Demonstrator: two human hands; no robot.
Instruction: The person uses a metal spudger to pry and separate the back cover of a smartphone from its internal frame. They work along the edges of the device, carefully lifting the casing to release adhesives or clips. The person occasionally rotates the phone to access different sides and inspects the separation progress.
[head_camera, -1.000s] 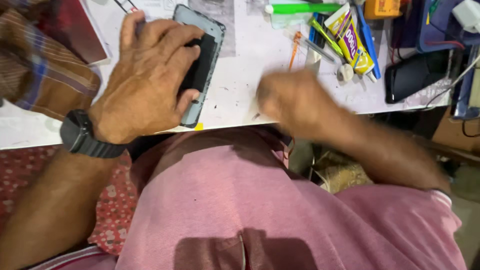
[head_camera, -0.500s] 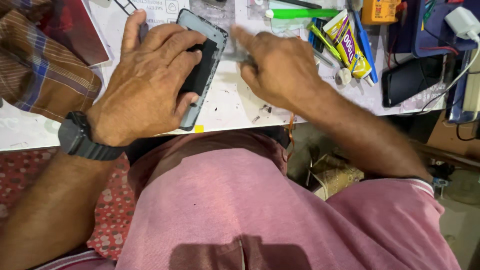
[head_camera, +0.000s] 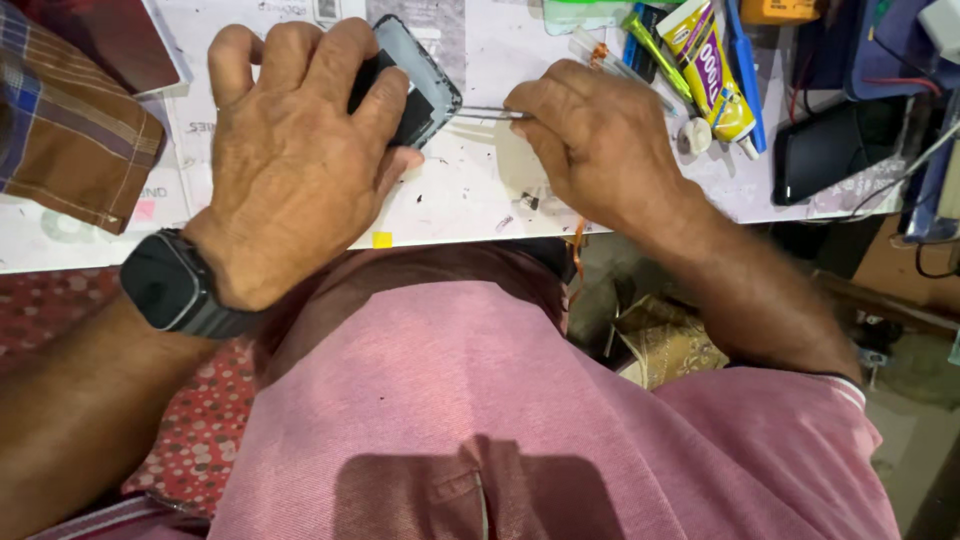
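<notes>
My left hand (head_camera: 300, 150) lies over an opened dark phone body (head_camera: 415, 80) with a grey frame and presses it onto the white worktop (head_camera: 460, 190). A black smartwatch (head_camera: 170, 285) is on that wrist. My right hand (head_camera: 600, 140) pinches thin metal tweezers (head_camera: 485, 113), whose tips point left and reach the phone's right edge. Most of the phone is hidden under my left fingers.
A yellow glue tube (head_camera: 715, 70), green and blue tools and a small white cap (head_camera: 692, 135) lie at the back right. A dark phone (head_camera: 835, 150) with cables sits at the far right. A checked cloth (head_camera: 70, 140) is at the left. Small screws (head_camera: 530, 200) dot the worktop.
My right hand rose from the table's front edge to the worktop, took up the tweezers and brought their tips to the phone. My left hand stayed on the phone.
</notes>
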